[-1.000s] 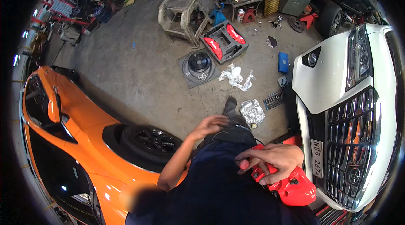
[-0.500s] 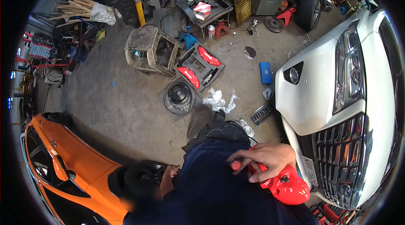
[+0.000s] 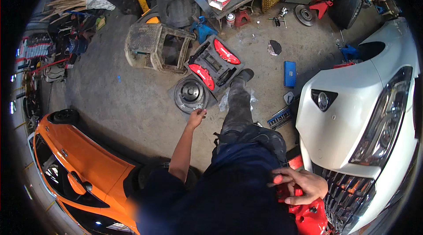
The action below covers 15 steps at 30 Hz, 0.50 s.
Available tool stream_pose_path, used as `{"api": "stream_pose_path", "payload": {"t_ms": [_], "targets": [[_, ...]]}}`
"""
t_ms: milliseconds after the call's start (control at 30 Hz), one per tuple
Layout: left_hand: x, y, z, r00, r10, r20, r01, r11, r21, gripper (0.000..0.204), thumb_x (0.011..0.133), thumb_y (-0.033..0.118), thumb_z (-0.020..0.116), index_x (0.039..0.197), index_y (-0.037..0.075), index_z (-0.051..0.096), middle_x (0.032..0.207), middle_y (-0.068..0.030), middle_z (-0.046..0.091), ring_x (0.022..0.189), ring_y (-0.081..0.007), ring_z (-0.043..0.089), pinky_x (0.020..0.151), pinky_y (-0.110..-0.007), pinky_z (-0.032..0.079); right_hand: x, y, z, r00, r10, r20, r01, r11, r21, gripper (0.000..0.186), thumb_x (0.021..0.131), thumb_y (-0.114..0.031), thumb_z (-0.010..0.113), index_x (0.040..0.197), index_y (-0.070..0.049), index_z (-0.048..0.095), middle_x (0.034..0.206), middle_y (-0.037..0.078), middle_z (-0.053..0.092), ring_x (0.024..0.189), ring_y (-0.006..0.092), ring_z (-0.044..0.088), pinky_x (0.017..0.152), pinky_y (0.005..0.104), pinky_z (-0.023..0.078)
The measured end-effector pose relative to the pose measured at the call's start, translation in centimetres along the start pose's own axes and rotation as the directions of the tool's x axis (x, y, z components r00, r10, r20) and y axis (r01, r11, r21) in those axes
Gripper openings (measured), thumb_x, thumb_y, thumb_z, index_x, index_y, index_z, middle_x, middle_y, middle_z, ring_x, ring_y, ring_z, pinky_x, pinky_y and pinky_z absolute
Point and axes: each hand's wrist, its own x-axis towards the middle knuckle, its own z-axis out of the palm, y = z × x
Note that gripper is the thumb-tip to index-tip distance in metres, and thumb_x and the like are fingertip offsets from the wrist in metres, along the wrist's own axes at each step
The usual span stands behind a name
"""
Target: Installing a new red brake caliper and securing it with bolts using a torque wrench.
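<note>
The right hand (image 3: 306, 186) grips a red brake caliper (image 3: 309, 218) beneath it; the left hand (image 3: 197, 117), half-curled, contents unclear, hangs well apart, forward-left.

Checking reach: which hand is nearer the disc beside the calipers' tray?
Left hand: it's just below the disc in view; the right hand is farther off, at lower right.

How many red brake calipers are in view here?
3. One red caliper and a second caliper lie in the dark tray; a third caliper is in the right hand, partly covered. Others may be hidden.
</note>
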Motion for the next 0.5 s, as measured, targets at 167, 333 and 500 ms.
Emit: {"api": "stream_pose_path", "payload": {"t_ms": [167,333,500], "targets": [[7.2,5.2,1.8,0.978,-0.167,0.123,0.089,0.874,0.478,0.056,0.085,0.05,0.066,0.1,-0.004,0.068,0.09,-0.0157,0.07,0.088,-0.0185,0.067,0.076,-0.036,0.052,-0.2,-4.4,-9.2,0.983,0.068,-0.168,-0.05,0.993,0.111,0.082,0.081,-0.021,0.071,0.143,0.006,0.025,0.124,0.021,0.063,0.058,0.0178,0.067,0.062,0.027,0.052],[10.9,9.0,4.3,0.921,-0.261,0.291,0.198,0.953,0.227,0.053,0.087,0.05,0.065,0.102,-0.001,0.068,0.09,-0.0094,0.07,0.074,-0.0172,0.065,0.064,-0.033,0.05,0.2,-7.8,-16.2,0.968,0.15,-0.202,-0.125,0.983,0.131,0.082,0.079,-0.02,0.072,0.143,0.003,0.027,0.114,0.015,0.068,0.061,0.0187,0.067,0.06,0.0299,0.051],[14.0,13.8,5.1,0.898,-0.299,0.323,0.194,0.928,0.319,0.047,0.089,0.046,0.064,0.095,0.0,0.066,0.086,-0.0071,0.069,0.065,-0.0177,0.063,0.054,-0.031,0.046,-0.8,-9.2,-19.0,0.933,0.106,-0.344,-0.042,0.982,0.187,0.081,0.079,-0.018,0.072,0.143,0.003,0.027,0.116,0.015,0.067,0.062,0.0195,0.067,0.061,0.0306,0.051]]}}
